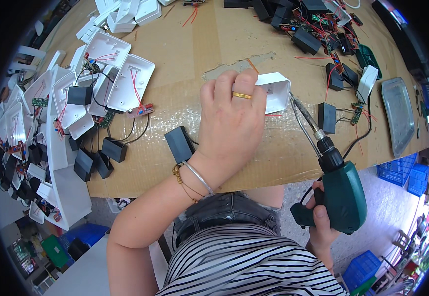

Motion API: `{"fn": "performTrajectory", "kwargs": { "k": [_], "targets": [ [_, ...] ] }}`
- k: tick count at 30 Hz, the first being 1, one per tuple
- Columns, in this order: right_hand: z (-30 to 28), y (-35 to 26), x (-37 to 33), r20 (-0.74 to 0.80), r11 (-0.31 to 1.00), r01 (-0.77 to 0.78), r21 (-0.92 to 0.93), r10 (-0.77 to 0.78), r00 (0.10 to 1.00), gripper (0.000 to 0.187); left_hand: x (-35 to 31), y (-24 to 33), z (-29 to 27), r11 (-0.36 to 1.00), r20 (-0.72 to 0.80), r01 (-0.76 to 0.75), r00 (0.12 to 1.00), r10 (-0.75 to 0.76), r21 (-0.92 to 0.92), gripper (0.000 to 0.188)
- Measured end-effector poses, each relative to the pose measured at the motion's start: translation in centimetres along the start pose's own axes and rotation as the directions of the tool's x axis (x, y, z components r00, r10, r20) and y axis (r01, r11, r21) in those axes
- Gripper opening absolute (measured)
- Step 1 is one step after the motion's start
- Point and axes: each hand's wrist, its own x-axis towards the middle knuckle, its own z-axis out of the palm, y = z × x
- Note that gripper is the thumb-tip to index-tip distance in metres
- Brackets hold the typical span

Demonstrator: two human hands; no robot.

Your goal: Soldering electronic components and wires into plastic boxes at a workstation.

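Observation:
My left hand (232, 116) is closed over a small white plastic case (277, 89), gripping it at its left side on the cardboard. The fingertips and whatever else they may pinch are hidden behind the knuckles. A thin red wire (273, 115) shows just below the case. My right hand (321, 227) is wrapped round the handle of a dark green soldering gun (346, 195). Its metal tip and a thin tube beside it point up and left, reaching the case's right edge. A black rectangular block (178, 143) with a black lead lies beside my left wrist.
Cardboard (185, 59) covers the table. White open cases (131, 84) with wired boards and black blocks (114, 149) crowd the left. More black blocks and boards (307, 41) are heaped at the far right. A metal tray (398, 118) sits at the right edge, with blue crates (398, 170) below.

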Motion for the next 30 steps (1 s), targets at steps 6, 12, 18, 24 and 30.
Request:
{"fn": "performTrajectory", "kwargs": {
  "k": [6, 12, 18, 24, 30],
  "targets": [
    [-0.2, -0.3, -0.6, -0.003, 1.0, -0.03, 0.003, 0.03, 1.0, 0.054, 0.2, -0.2, -0.9, 0.994, 0.05, 0.01, 0.999, -0.005, -0.11, 0.019],
    [-0.6, -0.1, -0.8, -0.033, 1.0, 0.016, 0.013, -0.016, 0.999, 0.054, 0.6, -0.3, -2.5, 0.955, 0.127, 0.025, 0.992, 0.013, -0.295, 0.026],
    [-0.9, -0.2, -1.1, -0.02, 1.0, -0.011, 0.013, 0.011, 1.0, 0.055, 0.4, -1.0, -2.1, 0.93, 0.128, -0.082, 0.982, 0.136, -0.359, 0.022],
    [-1.1, 0.1, -1.3, -0.02, 1.0, -0.009, 0.026, 0.01, 1.0, 0.055, 0.6, -1.3, -1.9, 0.91, 0.1, -0.074, 0.987, 0.125, -0.409, 0.018],
    [-0.8, 0.2, -1.5, -0.011, 0.998, -0.027, 0.05, 0.028, 1.0, 0.056, 0.3, -0.8, -0.4, 0.951, 0.005, -0.069, 0.997, 0.073, -0.301, 0.014]
  ]
}}
